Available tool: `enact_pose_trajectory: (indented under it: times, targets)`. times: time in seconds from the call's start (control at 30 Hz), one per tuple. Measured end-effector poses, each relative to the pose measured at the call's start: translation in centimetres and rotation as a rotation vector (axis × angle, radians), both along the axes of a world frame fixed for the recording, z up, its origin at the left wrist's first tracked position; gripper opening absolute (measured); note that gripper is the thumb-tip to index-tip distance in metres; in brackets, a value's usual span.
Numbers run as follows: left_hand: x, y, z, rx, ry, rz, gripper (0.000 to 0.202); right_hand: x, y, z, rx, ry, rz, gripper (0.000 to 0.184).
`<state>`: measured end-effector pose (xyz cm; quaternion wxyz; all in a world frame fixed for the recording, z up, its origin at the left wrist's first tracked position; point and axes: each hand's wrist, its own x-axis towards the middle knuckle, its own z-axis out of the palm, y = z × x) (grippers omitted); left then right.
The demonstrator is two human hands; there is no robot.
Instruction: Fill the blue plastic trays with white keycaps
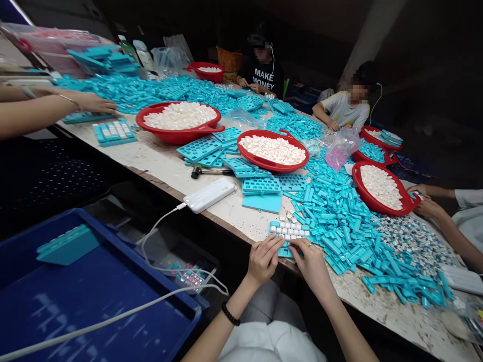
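A small turquoise plastic tray filled with rows of white square caps (289, 232) lies at the near edge of a long, pale, speckled table (241, 221), a person's two bare hands on it. The left hand (265, 255) sets bunched fingertips on its near left part; the right hand (310, 260) curves narrowly at the near right, thumb and forefinger close together — whether they pinch a piece cannot be told. Just right spreads a heap of glossy turquoise plastic pieces (332, 226). Beyond the tray sit stacked turquoise slotted plates (261, 185) and a round red plastic bowl of white pieces (272, 165). A black-headed hammer (196, 172) and a white rectangular device with a cable (209, 195) lie to the left — farther off, co-workers' hands are busy around the table.
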<state>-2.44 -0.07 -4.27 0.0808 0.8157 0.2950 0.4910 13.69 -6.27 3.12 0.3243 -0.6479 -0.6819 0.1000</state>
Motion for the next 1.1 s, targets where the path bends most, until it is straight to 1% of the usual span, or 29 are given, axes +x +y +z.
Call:
enact_pose_trajectory:
  times: [0.07, 0.23, 0.43, 0.63, 0.77, 0.97, 1.1]
  targets:
    - [0.0, 0.0, 0.0, -0.003, 0.000, 0.004, 0.045, 0.0, 0.1, 0.2, -0.008, -0.010, -0.009, 0.019]
    - [-0.1, 0.0, 0.0, -0.004, 0.003, -0.004, 0.043, 0.3, 0.4, 1.0, -0.051, -0.024, 0.038, 0.021]
    - [0.0, 0.0, 0.0, -0.005, -0.003, -0.013, 0.042, 0.7, 1.0, 1.9, -0.133, -0.113, 0.075, 0.020]
    - [-0.1, 0.0, -0.2, -0.004, 0.002, -0.013, 0.043, 0.4, 1.2, 2.7, -0.178, -0.191, 0.091, 0.021]
    - [-0.1, 0.1, -0.3, -0.012, 0.009, -0.020, 0.045, 0.4, 1.4, 2.9, -0.170, -0.169, 0.091, 0.021]
    - [0.1, -0.2, 0.1, -0.014, -0.002, -0.007, 0.042, 0.9, 1.4, 2.8, -0.194, -0.144, 0.098, 0.020]
    - [0.1, -0.4, -0.2, -0.043, 0.045, -0.013, 0.042, 1.3, 1.2, 2.6, -0.197, -0.145, 0.104, 0.020]
